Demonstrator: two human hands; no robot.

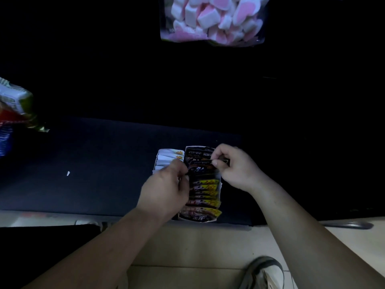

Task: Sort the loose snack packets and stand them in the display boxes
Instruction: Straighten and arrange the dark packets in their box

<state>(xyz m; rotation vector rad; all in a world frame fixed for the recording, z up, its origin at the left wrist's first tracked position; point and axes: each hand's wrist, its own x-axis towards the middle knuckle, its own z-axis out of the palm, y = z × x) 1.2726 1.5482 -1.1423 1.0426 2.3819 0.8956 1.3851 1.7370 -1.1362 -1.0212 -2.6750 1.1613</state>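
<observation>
Two display boxes stand side by side on a dark shelf. The right display box holds a row of upright dark packets with yellow corners. The left box holds white packets, partly hidden by my left hand. My left hand and my right hand together pinch a dark snack packet by its two ends, above the far half of the right box.
A clear bag of pink and white marshmallows hangs above, at the back. Colourful snack bags stick out at the left edge. A small white scrap lies on the dark shelf. A shoe is on the tiled floor below.
</observation>
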